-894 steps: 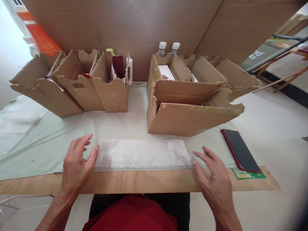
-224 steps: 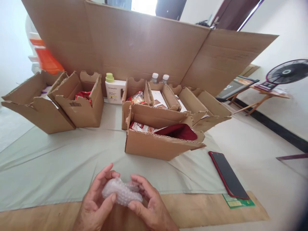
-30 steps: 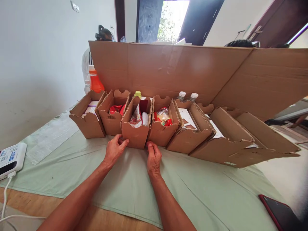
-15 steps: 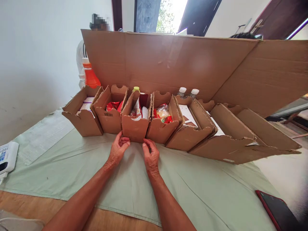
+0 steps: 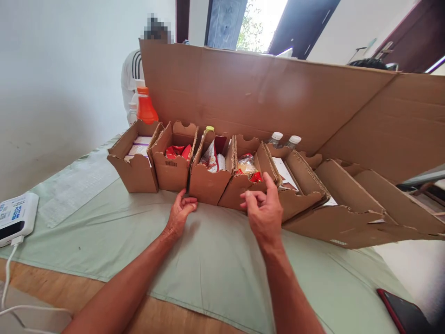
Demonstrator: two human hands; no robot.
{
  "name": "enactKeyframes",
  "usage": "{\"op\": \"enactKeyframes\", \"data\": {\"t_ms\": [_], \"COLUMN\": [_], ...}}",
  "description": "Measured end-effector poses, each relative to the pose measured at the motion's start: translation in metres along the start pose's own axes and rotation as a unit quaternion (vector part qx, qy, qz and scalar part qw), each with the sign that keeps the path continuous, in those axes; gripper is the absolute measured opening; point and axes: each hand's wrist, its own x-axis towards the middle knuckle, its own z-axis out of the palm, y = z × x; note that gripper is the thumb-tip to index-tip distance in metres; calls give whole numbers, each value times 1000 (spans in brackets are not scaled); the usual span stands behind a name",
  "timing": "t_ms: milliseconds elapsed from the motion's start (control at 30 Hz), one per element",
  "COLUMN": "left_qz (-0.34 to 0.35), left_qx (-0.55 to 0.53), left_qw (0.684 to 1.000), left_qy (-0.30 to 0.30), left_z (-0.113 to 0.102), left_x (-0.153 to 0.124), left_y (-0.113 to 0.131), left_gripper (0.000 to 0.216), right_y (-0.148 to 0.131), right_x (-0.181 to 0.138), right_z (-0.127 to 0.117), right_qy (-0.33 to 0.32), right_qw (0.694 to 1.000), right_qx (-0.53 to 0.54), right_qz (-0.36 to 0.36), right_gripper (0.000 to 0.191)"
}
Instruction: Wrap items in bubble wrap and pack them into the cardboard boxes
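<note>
Cardboard box [image 5: 210, 184], narrow end nearest, long axis front-to-back; left fingers [image 5: 189, 201], right fingers [image 5: 270, 186] loosely curled, empty

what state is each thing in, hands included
Left hand: loosely curled, grasping nothing, near the foot of the third box from left
Right hand: forefinger extended, grasping nothing, before the fourth box
Cardboard boxes: upright, open-topped
Orange bottle: upright, capped
Two clear bottles: capped, lower parts hidden
White device: cable plugged in
Phone: lying flat, screen dark
Green cloth: spread, wrinkled
</note>
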Motion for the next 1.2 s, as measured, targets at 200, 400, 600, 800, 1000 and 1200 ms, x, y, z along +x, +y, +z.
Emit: {"op": "enactKeyframes", "data": {"t_ms": [200,400,600,800,1000,1200], "left_qz": [-1,-4,-16,-73,-76,2], "left_qx": [-15,-48,-80,-103,-94,-29], "left_qw": [1000,998,996,987,975,963], "left_qy": [12,36,40,101,184,267], "left_z": [2,3,5,2,-35,-88], "left_x": [2,6,6,10,-57,-144], "left_y": [-1,-7,-4,5,27,39], "left_gripper": [82,73,52,51,64,62], "right_y": [-1,-53,-109,-95,-103,-114], "right_x": [33,1,20,47,8,-82], "right_z": [-16,-5,90,157,137,40], "right_qy": [-74,-78,-259,-245,-221,-278], "right_qw": [986,991,952,959,967,952], "right_qx": [-152,-90,-103,-115,-80,-69], "right_qz": [-5,-57,-126,-86,-98,-109], "right_gripper": [23,41,55,21,19,22]}}
